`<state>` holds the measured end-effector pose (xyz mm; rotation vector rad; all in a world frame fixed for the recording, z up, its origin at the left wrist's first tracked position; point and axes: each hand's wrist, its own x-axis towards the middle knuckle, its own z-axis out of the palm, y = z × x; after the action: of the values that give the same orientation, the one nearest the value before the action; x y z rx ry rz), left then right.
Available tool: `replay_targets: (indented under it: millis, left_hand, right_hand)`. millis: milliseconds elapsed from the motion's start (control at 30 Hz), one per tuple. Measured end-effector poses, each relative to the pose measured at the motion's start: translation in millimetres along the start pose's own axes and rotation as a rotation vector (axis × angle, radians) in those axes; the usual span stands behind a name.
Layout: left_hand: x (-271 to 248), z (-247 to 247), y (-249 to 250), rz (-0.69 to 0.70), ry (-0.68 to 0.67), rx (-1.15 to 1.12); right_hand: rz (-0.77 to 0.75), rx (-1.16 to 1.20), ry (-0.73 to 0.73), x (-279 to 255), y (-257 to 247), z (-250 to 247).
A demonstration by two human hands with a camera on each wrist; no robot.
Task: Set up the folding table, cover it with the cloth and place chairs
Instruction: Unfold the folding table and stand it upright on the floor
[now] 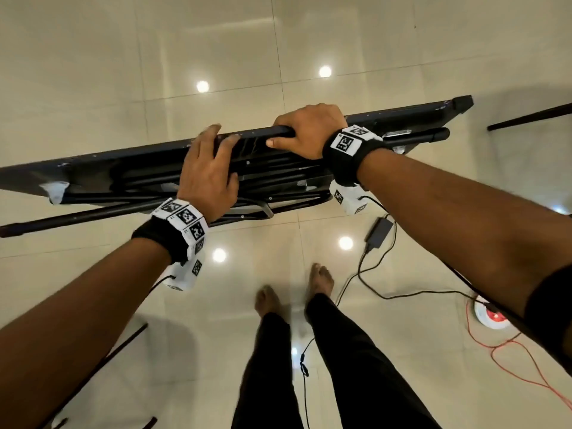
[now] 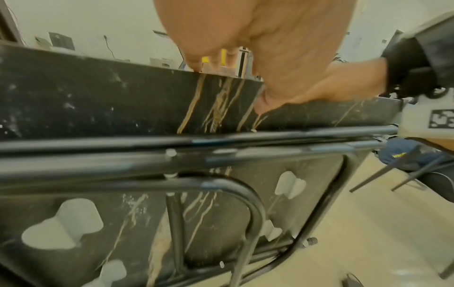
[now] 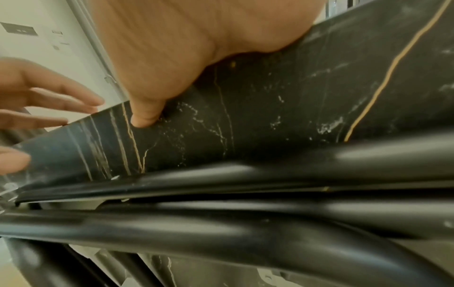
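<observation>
Right hand (image 1: 305, 131) grips folded table (image 1: 123, 168) top edge, left hand (image 1: 207, 178) loose with fingers draped over it, above tiled floor (image 1: 154, 57).

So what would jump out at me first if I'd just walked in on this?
Probably the folded black table, stood on edge across the middle of the tiled floor, its metal legs still tucked against the marble-patterned underside. The right hand grips its top edge while the left hand rests open beside it. Both wrists wear bands of black-and-white square markers.
</observation>
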<state>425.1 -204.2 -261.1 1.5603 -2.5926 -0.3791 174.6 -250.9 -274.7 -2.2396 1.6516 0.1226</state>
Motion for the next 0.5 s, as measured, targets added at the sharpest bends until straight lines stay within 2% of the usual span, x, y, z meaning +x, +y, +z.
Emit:
replay_targets:
  millis: [67,267,400,500]
  left_hand:
    - [-20,10,11,-0.008,0.018,0.000]
    - [-44,49,-4,-0.182,-0.223,0.080]
    - [-53,67,-19,-0.206,-0.145,0.078]
    - [-63,69,-19,-0.186,-0.120,0.074]
  right_hand:
    - [0.021,-0.005,0.002,-2,-2,-1]
    - [0.053,-0.068,0.033,-4,-4,6]
    - [0.025,-0.124,0.084,3,-4,11]
    - [0.062,-0.117,0.113,6,-3,10]
